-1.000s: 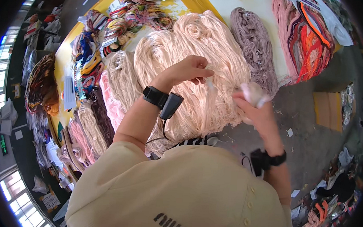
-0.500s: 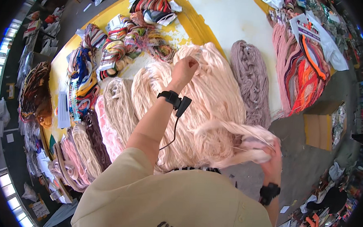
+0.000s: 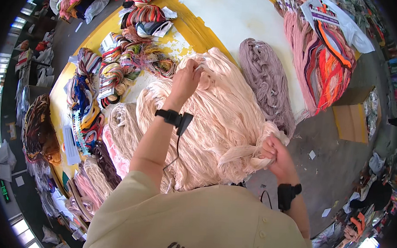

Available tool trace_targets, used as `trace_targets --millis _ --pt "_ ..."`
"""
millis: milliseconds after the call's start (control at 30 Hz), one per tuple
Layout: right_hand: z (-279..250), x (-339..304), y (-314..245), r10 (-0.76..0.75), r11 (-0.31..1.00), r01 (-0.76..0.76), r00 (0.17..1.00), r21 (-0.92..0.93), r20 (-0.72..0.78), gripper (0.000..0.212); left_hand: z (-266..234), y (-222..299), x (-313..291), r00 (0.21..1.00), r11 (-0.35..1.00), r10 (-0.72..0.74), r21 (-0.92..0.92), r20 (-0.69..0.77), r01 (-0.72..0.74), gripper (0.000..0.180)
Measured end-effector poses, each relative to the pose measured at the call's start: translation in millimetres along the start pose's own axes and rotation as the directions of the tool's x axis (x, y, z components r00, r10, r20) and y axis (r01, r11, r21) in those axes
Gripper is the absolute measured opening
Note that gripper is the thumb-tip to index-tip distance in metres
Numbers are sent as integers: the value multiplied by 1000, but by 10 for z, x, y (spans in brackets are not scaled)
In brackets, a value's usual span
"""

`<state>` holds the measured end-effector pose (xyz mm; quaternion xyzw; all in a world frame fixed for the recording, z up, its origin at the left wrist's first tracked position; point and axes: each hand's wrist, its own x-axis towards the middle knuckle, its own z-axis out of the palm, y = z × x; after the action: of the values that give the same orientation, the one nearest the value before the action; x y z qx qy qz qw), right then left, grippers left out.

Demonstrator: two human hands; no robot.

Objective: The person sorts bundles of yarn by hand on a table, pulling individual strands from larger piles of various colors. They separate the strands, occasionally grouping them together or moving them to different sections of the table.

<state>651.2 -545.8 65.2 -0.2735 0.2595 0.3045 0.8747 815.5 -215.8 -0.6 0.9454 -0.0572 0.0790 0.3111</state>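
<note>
The fingers of the right hand [image 3: 278,158], right of the middle of the frame, are wrapped around a gathered, twisted end of the pale peach yarn [image 3: 226,121]; those of the left hand [image 3: 185,82], above the middle, are curled together against its upper end, though whether they pinch any strands I cannot tell. The yarn lies in a broad, loose heap across the centre of the frame, on the bench [image 3: 232,14], its strands running from the upper end down toward the person's beige shirt [image 3: 188,223]. Just beside the heap, on its right, lies a mauve-grey skein [image 3: 267,78]; on its left are a beige skein [image 3: 122,119], a bright pink skein [image 3: 115,150] and a dark brown skein [image 3: 106,161], side by side. Multicoloured bundles [image 3: 143,16] lie on the bench's yellow border and white top in the upper left. In the upper right, a pink-and-orange bundle [image 3: 322,63] hangs over the bench edge, near a whitish plastic sheet [image 3: 356,36]. Farther out, right of centre, an open cardboard box [image 3: 352,122] stands on the grey floor [image 3: 305,160]. Each forearm wears a black strapped device.
</note>
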Motion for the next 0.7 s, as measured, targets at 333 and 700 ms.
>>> trace_targets --millis 333,700 --pt "155 126 331 -186 929 133 975 -344 -125 29 98 1461 -1266 938 793 260 -604 228 -73 24" --pt "-79 -677 -36 -257 863 175 960 -474 -113 25 767 738 -600 964 978 1 -200 264 54 29"
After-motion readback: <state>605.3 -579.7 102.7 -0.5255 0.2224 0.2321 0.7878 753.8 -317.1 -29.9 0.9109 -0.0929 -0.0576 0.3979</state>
